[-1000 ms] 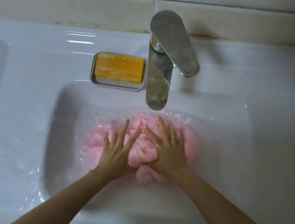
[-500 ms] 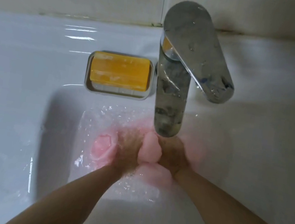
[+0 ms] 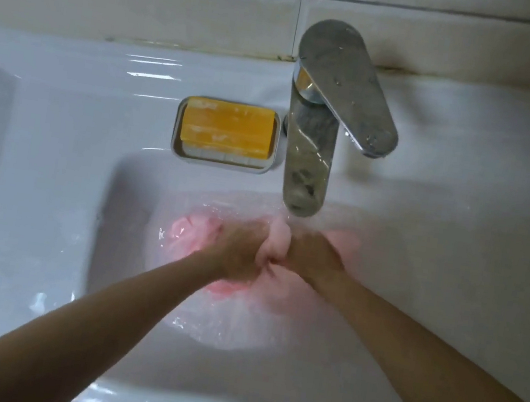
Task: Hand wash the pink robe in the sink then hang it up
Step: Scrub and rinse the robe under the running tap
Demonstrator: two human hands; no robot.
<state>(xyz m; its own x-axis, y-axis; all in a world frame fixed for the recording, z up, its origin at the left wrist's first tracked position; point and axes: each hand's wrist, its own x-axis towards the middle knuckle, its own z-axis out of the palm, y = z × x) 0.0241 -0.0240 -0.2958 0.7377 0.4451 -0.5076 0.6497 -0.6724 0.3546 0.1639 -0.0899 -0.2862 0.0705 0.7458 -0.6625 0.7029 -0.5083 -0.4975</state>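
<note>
Sink (image 3: 40, 169) w/ water (image 3: 222, 324), pink robe (image 3: 184, 228) inside, L hand (image 3: 239, 251), R hand (image 3: 314, 253) gripping it, soap (image 3: 227, 132) in dish (image 3: 221, 164)

Left grip (image 3: 239, 251) and right grip (image 3: 313, 258) together, seemingly clenched on robe (image 3: 277, 240).

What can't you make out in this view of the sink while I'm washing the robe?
Head view only:
- Most of the robe: under rippling water and both hands, blurred.
- Fingertips of the left hand and right hand: buried in cloth.
- Drain of the sink: covered by robe and water.
- Elbows: cut off by the frame edges.
</note>
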